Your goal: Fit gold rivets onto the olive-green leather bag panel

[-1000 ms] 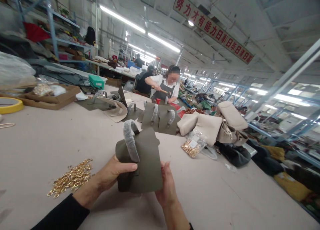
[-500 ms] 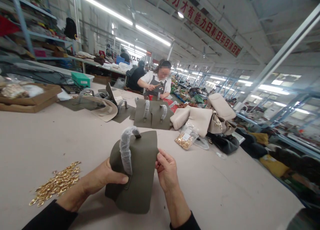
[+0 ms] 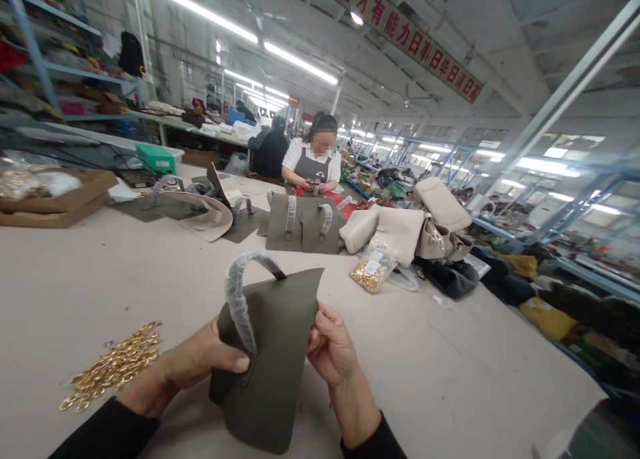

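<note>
Step in hand, as I read it: checking or lining up the olive leather panel point(image 3: 273, 352), both hands on it, panel lifted off the desk point(image 3: 450, 379) at roughly 6 o'clock in the head view

Left hand point(image 3: 200, 356) holds the panel's left edge, thumb pressed across the front just under the base of the wrapped handle point(image 3: 240, 292), fingers hidden behind. Right hand point(image 3: 330, 346) pinches the right edge, thumb on front, fingers curled behind. So both grips are closed on the panel, narrow pinch each side

Handle is in clear bubble wrap, arches up from the panel's top toward 12 o'clock, one end near my left thumb, the other at the top edge

Next move, my guess: needs one hand to keep the panel steady while the other frees up, maybe for the gold rings point(image 3: 113, 366) piled on the desk at 9 o'clock, near my left wrist but not touching. Panel is floppy, lower part sags, so it wants support

Around: more olive panels with handles point(image 3: 303, 222) at 12 o'clock, cream bags point(image 3: 405, 232) at 1 o'clock, small bag of gold hardware point(image 3: 370, 272) just this side of them. Cardboard tray point(image 3: 55, 202) at 10 o'clock. A co-worker point(image 3: 313, 166) sits at the far end of the desk, hands low on something small, can't tell what
</note>
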`<state>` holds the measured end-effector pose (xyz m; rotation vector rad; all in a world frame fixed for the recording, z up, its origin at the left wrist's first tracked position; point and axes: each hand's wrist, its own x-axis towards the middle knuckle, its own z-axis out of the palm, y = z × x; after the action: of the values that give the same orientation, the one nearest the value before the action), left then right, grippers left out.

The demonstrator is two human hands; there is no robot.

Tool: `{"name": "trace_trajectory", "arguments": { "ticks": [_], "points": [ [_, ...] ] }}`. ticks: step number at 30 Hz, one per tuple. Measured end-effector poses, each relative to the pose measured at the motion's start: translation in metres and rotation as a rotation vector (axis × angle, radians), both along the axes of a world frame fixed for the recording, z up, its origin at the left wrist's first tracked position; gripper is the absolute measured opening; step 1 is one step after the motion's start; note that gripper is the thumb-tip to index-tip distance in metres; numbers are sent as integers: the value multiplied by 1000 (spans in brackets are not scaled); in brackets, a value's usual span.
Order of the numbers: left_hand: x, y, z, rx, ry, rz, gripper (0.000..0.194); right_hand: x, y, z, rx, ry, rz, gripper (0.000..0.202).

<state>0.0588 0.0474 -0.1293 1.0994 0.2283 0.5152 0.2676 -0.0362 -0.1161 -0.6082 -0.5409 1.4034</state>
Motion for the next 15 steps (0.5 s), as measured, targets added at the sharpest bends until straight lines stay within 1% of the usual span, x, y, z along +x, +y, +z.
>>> {"name": "trace_trajectory", "arguments": {
  "ticks": [3,6,10,15],
  "points": [
    [0,-1,2,-4,1,-13,58,-1,-2,0,21,19,14,38],
    [0,-2,4,3,-1,-18,57,-2,-2,1,10,31,-12,36],
    [1,-4,6,-15,-9,-1,56,-5,-1,1,2,-9,-54,36],
    [1,-3,3,-10,-1,14,56,-7,-2,-1,65,-34,-88,40]
  ]
}}
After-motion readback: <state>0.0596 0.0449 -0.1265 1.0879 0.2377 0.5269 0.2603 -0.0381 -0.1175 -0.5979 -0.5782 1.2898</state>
